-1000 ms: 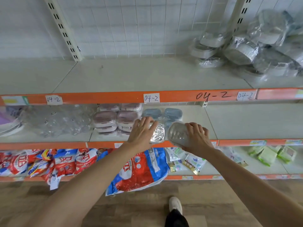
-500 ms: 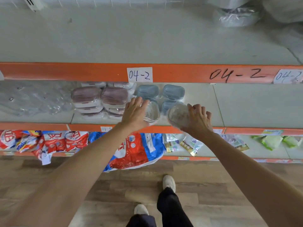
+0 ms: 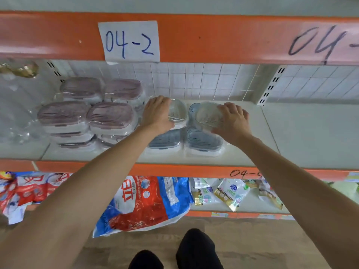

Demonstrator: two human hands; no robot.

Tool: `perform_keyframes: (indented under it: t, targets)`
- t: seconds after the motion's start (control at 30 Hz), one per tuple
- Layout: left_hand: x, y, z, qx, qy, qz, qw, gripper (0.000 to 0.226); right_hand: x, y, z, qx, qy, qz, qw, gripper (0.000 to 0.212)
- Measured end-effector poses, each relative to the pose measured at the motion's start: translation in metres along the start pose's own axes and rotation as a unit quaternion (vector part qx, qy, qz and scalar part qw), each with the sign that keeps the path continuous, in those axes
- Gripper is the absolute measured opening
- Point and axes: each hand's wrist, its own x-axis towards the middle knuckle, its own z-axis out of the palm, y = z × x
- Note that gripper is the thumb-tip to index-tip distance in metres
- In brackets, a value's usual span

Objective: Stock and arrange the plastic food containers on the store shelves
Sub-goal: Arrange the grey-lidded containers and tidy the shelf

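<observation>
Wooden floor [image 3: 252, 239] is closest, with two dark shoes on it. Just past that is the lowest shelf, where a big red and blue plastic bag [image 3: 147, 202] hangs over the edge beside some small shiny packets [image 3: 229, 193].

Up from there is the pale middle shelf with the orange front edge [image 3: 184, 167]. Two see-through plastic boxes with grey-blue lids [image 3: 204, 140] sit side by side at the front of it. To the left are stacks of see-through boxes with dusty pink lids [image 3: 108, 115], each in thin wrap.

Both hands reach over the front boxes. The left hand [image 3: 157, 113] lies on a clear wrapped plastic box [image 3: 178, 111] with fingers curled over its far end, so it grips it. The right hand [image 3: 233, 121] holds another clear plastic box [image 3: 207, 115], tipped up, with fingers wrapped round its right side. That box is above a grey-blue lid at the back.

I think these boxes are light and empty. They look stiff, but thin walls may bend if squeezed hard. The wrap looks slippery, so a box could slide out. A good hold is across the short sides, near the lid rim, where it looks firmest.

Behind is a white grid wall [image 3: 204, 82], and above it an orange shelf edge with a paper label reading 04-2 [image 3: 130, 41].
</observation>
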Motion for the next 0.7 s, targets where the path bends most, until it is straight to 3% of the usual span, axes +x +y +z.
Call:
perform_keyframes:
  t: [0.2,0.3,0.4,0.53,0.7]
  targets:
    - [0.031,-0.008,0.015,-0.026,0.006,0.000,1.000,0.064,0.042,0.003,0.015,-0.005,0.004,-0.046,0.999,0.073]
    - [0.034,-0.015,0.018,-0.028,-0.006,0.007,1.000,0.047,0.050,0.006,0.024,-0.025,-0.016,-0.079,0.996,0.053]
    - [0.029,-0.018,0.017,-0.017,0.006,0.018,1.000,0.034,0.050,0.003,0.031,-0.037,0.028,-0.094,0.995,0.042]
    - [0.014,-0.008,0.025,0.044,0.035,0.035,0.998,0.023,0.041,-0.007,0.045,-0.094,0.073,-0.106,0.987,0.044]
    - [-0.007,0.000,0.030,0.086,0.010,0.063,0.994,0.037,0.025,-0.015,0.043,-0.096,0.059,-0.097,0.989,0.053]
